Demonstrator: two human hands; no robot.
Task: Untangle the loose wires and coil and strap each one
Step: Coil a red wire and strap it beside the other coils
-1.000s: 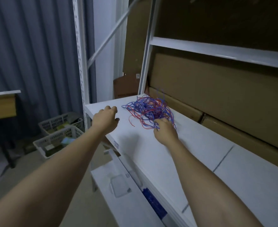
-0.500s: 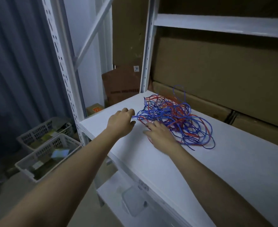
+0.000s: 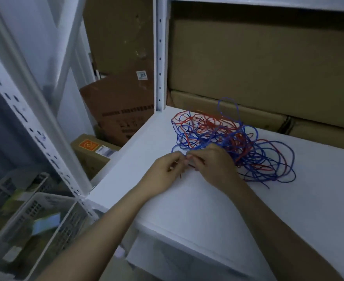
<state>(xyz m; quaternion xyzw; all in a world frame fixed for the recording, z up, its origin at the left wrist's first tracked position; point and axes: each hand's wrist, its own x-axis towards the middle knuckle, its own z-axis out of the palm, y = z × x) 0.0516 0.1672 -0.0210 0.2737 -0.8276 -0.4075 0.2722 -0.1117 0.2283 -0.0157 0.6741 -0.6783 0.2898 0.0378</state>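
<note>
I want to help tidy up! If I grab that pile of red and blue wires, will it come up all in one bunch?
Probably mostly as one clump: the wires loop through each other in a tangle. They look thin and floppy, so loose loops would likely dangle and snag. The pile seems light. Both hands, left hand and right hand, pinch a strand at its near edge.

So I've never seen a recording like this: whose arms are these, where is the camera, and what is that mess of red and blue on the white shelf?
There is no machine here: the arms belong to a person wearing a wide-angle camera on the head, so you look forward and down at their own hands. The white shelf is part of a metal rack, with cardboard boxes stacked behind it. On it lies a tangle of red and blue wires. The left hand and the right hand meet at the tangle's near edge, fingertips pinching thin wire strands between them. Plastic baskets sit on the floor to the left.
</note>
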